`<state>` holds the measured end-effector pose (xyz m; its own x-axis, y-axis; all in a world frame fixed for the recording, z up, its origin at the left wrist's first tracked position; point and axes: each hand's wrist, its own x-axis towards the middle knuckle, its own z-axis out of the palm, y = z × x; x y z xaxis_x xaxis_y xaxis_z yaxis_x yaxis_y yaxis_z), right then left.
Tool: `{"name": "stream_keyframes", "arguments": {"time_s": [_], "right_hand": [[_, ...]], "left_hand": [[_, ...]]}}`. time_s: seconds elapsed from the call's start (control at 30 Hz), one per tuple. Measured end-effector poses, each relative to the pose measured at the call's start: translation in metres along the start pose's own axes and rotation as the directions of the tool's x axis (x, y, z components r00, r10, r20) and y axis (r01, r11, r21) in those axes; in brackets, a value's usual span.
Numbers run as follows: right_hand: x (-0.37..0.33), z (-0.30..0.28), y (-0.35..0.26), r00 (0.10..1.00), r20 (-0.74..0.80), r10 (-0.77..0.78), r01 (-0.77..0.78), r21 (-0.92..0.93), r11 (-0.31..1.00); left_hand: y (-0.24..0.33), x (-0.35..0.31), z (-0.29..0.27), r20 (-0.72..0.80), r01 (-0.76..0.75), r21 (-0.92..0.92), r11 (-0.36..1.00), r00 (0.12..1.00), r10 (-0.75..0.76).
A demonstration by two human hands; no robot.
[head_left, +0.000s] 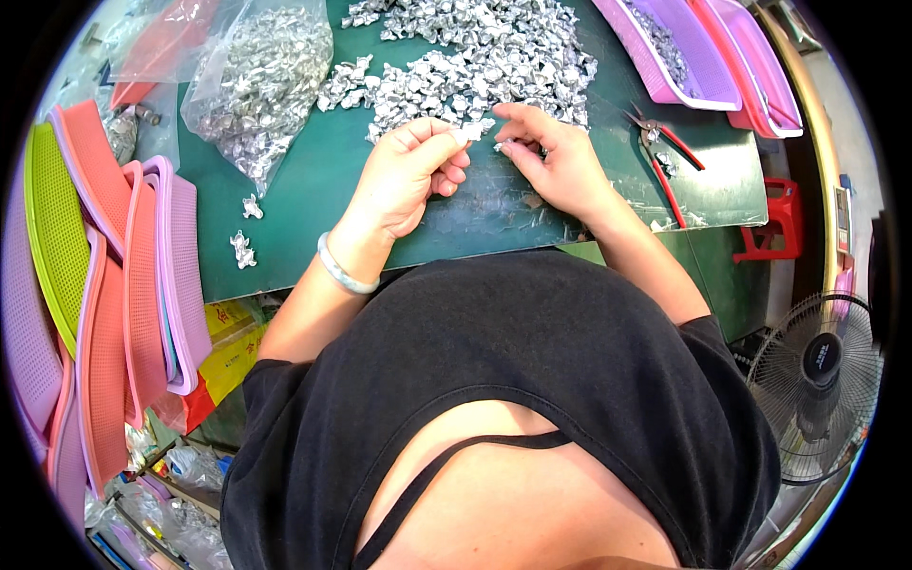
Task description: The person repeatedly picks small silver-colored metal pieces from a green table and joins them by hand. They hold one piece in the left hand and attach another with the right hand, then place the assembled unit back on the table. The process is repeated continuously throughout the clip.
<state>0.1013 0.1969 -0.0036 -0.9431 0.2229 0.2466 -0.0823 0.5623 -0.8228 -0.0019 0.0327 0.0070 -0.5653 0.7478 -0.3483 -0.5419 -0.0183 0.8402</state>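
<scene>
Head view: by the near edge of the silvery metal pile [475, 81], the left hand [410, 176] pinches a small silver metal piece [473, 130]; the right hand [562, 171] curls loosely, a silvery bit [500, 146] at its thumb, grip unclear.

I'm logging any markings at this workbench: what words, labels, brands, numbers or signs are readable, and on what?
Yellow packaging beneath the table's left side: red printed characters, small and bent by the lens; not transcribed here.
Fan hub, black, at right: pale marks, too small to read.
Silver pieces and red-handled pliers: no lettering I can make out.
</scene>
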Motion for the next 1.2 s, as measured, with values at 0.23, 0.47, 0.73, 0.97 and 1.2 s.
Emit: {"name": "stream_keyframes", "arguments": {"time_s": [0.23,0.47,0.73,0.97,1.2], "right_hand": [[0.001,0.0,-0.002,0.977,0.054,0.205,-0.204,0.5,0.842],[0.005,-0.004,-0.015,0.96,0.094,0.265,-0.273,0.541,0.795],[0.002,0.003,-0.019,0.961,0.047,0.273,-0.248,0.583,0.774],[-0.001,0.005,-0.02,0.972,0.02,0.235,-0.204,0.568,0.797],[-0.001,0.005,-0.018,0.977,0.036,0.212,-0.2,0.513,0.835]], "left_hand": [[-0.003,-0.002,-0.002,0.057,-0.04,-0.104,0.994,0.997,0.046],[-0.01,0.0,-0.007,0.193,0.053,-0.23,0.972,0.981,-0.008],[-0.006,-0.004,0.01,0.108,0.116,-0.049,0.992,0.988,-0.11],[-0.006,-0.005,0.013,0.123,0.126,-0.072,0.989,0.985,-0.117],[-0.004,-0.005,0.012,0.103,0.155,-0.082,0.984,0.984,-0.147]]}}
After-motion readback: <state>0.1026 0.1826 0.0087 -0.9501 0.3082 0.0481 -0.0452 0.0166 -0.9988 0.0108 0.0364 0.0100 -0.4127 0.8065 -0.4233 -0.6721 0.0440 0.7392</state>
